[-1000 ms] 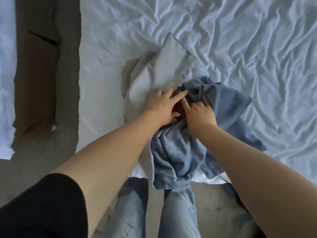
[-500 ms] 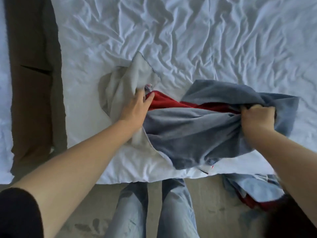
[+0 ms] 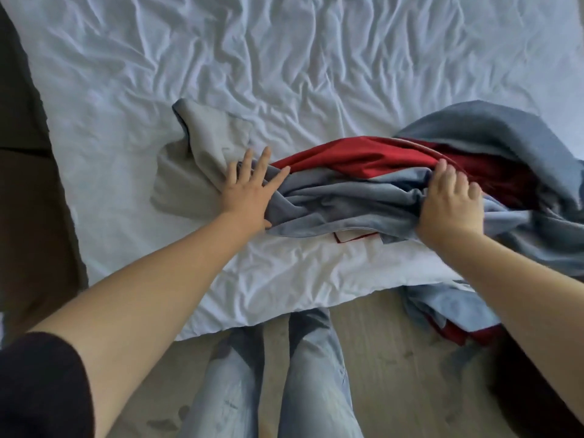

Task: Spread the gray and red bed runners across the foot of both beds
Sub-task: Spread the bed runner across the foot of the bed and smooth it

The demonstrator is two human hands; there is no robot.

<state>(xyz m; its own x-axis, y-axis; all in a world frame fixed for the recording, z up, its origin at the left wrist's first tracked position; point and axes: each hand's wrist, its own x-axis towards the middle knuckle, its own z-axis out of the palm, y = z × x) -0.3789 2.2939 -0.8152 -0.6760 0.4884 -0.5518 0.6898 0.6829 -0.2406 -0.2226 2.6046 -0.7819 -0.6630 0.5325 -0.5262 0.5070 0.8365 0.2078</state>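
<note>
1. We see the gray and red bed runner (image 3: pixel 347 197) bunched near the foot edge of the bed (image 3: pixel 284 74), its right end spilling onto the floor (image 3: pixel 395 358).
2. The left hand (image 3: pixel 249 191) presses flat on it, fingers straight and spread.
3. The right hand (image 3: pixel 448 207) grips a bunched fold, fingers curled round it.
4. A red-edged white patch (image 3: pixel 355 237) peeks from beneath; we cannot tell whether it bears writing.

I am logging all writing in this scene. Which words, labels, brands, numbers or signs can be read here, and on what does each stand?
No readable text anywhere.
On the gray and red bed runner: plain cloth, no print seen.
On the red-edged white patch under the runner: perhaps a label, but no letters show.
On the white bed sheet and the jeans: no writing.
</note>
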